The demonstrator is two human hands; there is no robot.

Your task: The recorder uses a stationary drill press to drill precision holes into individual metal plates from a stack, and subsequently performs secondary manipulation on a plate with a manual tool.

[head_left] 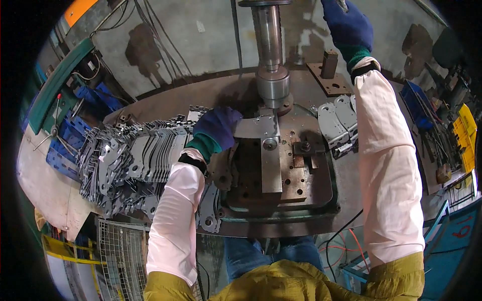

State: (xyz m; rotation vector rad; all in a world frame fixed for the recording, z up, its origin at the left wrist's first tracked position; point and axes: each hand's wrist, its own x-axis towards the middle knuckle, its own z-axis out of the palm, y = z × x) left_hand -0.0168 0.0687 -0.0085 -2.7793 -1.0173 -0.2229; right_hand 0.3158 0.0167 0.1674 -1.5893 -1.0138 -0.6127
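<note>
My left hand (221, 129), in a blue glove with a green cuff, is closed on the edge of a flat grey metal plate (251, 127). The plate reaches across a steel bar with a bolt (271, 170), and its far end lies below the machine's round steel spindle (273, 85). Up at the top right, my right hand (350, 29) is raised, also gloved in blue. Its fingers look closed, partly cut off by the frame edge; a small bit of metal shows there, too little to name.
A big stack of cut metal plates (155, 153) covers the table's left side. More plates (337, 120) lie right of the fixture base (296, 183). Behind them stands a block on a drilled plate (329, 86). Blue bins (70, 140) are far left, a yellow bin (462, 138) far right.
</note>
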